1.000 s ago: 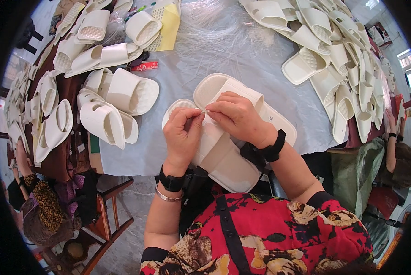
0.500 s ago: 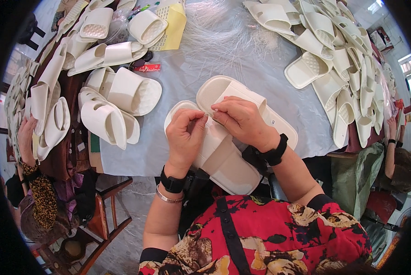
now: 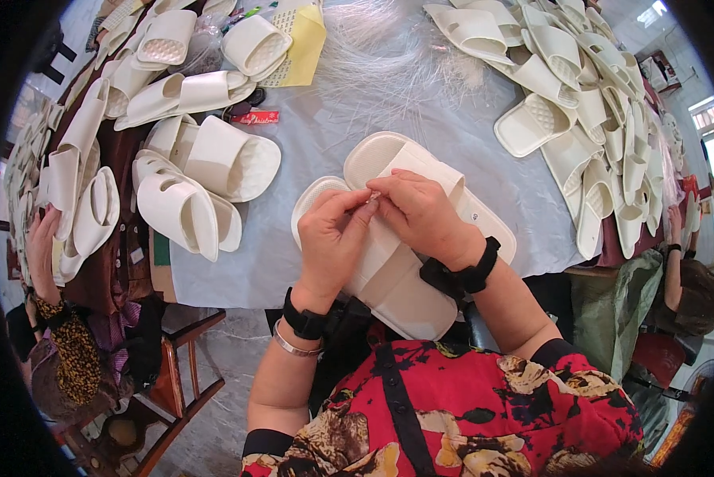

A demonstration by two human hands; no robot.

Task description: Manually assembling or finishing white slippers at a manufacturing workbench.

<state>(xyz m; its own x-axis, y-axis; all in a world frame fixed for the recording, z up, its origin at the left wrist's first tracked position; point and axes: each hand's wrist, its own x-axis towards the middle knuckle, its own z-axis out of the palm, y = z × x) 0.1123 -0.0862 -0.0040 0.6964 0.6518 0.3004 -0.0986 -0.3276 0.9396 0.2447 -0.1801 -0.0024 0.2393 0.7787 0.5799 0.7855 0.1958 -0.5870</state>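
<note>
Two cream slide slippers lie in front of me, partly under my hands: the nearer slipper (image 3: 411, 298) and the farther slipper (image 3: 488, 219), which has a small round mark on its sole. Above them my left hand (image 3: 325, 242) is closed in a pinch between thumb and forefinger. My right hand (image 3: 432, 215) pinches too, and the fingertips of both hands meet over the slippers. Something tiny and pale seems to be between them, too small to make out. Black straps circle both wrists.
Stacked slippers (image 3: 233, 159) stand at the left, and a large heap of slippers (image 3: 544, 123) fills the right. Clear plastic strands (image 3: 396, 48) lie at the back, near a yellow sheet (image 3: 305, 48) and a red tag (image 3: 256, 117). Co-workers' arms (image 3: 42, 262) show at both sides.
My left hand has moved right, bringing its fingertips against those of my right hand; before, a small gap parted them. The nearer slipper has shifted slightly right.
</note>
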